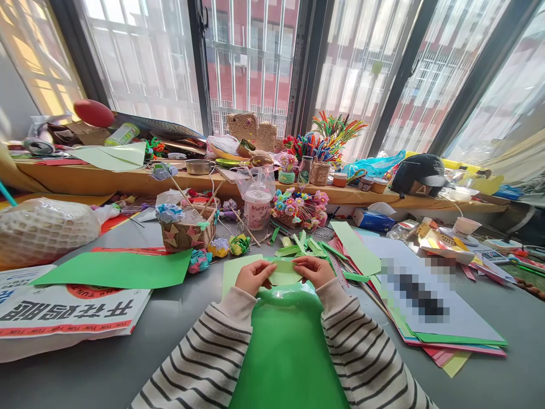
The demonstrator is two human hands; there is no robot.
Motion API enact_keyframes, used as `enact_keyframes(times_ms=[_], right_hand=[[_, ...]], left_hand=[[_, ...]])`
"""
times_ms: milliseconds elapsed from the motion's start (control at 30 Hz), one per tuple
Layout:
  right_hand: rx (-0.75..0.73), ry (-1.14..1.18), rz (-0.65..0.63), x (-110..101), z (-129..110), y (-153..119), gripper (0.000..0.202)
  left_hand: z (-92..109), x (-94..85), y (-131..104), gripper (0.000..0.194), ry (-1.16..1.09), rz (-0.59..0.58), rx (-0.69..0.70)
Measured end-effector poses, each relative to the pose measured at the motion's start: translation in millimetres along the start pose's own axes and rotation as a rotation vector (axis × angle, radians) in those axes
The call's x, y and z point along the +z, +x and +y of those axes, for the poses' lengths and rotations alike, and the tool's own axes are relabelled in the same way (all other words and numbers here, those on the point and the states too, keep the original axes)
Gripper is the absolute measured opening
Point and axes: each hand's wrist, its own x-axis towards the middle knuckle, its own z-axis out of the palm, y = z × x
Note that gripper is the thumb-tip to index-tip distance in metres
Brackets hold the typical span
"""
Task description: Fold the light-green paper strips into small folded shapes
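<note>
Between my two hands is a small piece of light green paper [284, 273], held up over the table's near middle. My left hand [254, 276] pinches its left edge between thumb and fingers. The right edge is pinched by my right hand [314, 271]. Below and behind the paper lies a glossy green surface [289, 346], stretching toward me between my striped sleeves. A pale green sheet [232, 274] lies beside my left hand. Cut green paper strips [303, 245] are heaped just beyond my right hand.
A woven basket [179, 236] with paper flowers stands back left, near a plastic cup [257, 210]. A green sheet [114, 269] lies on a printed bag [85, 318] at left. Stacked papers [460, 318] lie right. A cluttered ledge [238, 184] runs below the windows.
</note>
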Motion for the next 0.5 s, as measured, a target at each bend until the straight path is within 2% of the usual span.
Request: enact_keyframes(times_ms=[100, 233, 500], right_hand=[[-0.030, -0.025, 0.009, 0.0, -0.8, -0.2, 0.025], [-0.140, -0.085, 0.058, 0.2, 1.8, -0.5, 0.022], [-0.298, -0.223, 0.057, 0.0, 4.3, -2.6, 0.020]], left_hand=[[0.6, 0.7, -0.2, 0.028, -0.018, 0.000, 0.010], [2.5, 1.6, -0.7, 0.031, -0.041, 0.044, 0.004], [4.1, 2.2, -1.0, 0.042, -0.105, -0.038, -0.157]])
